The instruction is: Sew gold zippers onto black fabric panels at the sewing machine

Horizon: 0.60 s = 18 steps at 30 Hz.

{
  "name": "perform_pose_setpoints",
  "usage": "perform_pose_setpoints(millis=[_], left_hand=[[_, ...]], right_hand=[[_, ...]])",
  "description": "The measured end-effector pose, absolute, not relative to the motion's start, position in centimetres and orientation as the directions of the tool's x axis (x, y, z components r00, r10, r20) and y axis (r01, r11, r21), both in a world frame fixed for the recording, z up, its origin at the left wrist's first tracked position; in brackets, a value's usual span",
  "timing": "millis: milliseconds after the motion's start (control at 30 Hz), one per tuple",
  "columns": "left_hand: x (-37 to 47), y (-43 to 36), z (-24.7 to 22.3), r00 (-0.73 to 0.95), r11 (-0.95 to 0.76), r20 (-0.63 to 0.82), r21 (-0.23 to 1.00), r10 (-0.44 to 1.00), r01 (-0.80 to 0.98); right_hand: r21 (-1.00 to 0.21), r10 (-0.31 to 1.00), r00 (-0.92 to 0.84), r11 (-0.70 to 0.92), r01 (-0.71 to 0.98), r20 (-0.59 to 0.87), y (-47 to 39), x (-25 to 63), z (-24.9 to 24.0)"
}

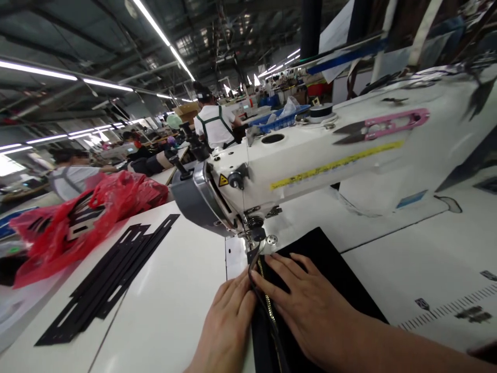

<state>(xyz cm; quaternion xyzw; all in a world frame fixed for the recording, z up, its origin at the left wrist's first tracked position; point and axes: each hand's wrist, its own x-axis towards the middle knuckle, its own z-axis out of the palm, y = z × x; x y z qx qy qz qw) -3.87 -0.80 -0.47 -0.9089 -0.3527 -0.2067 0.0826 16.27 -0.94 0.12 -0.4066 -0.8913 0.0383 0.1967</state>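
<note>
Head view: I see the left hand [233, 313] palm down, fingers close together at the left edge of the flat black fabric piece [324, 264] with a gold-toothed zipper [267, 301]; whether they pinch it, I cannot tell. The right hand [305, 295] lies on the fabric, fingers spread wide, its forearm slanting in from the lower right. The fabric's far end sits by the needle area of the white sewing machine [310, 150]. I can't make out the needle tip; the palms are hidden, and the frame's bottom cuts off the fabric's near end.

Long white strip lights [39, 71] beneath a dark, beamed ceiling [77, 36].
</note>
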Motion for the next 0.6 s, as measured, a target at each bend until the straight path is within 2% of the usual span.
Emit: perform_pose_setpoints(millis=[200, 333, 467, 600], left_hand=[[-3.0, -0.9, 0.0, 0.688, -0.715, 0.41, -0.112, 0.599, 0.69], [-2.6, -1.0, -0.2, 0.656, -0.682, 0.382, -0.085, 0.651, 0.726], [-2.4, -0.9, -0.4, 0.605, -0.667, 0.422, 0.0, 0.675, 0.745], [-2.1, -0.7, -0.3, 0.568, -0.662, 0.511, 0.002, 0.645, 0.749]], right_hand=[[-0.213, 0.737, -0.591, 0.668, 0.713, 0.328, -0.7, 16.3, 0.1], [-0.069, 0.658, -0.638, 0.716, 0.694, 0.4, -0.5, 16.5, -0.2], [0.108, 0.535, -0.71, 0.759, 0.642, 0.457, 0.0, 17.0, -0.8], [0.227, 0.457, -0.755, 0.764, 0.604, 0.47, 0.8, 17.4, -1.6]])
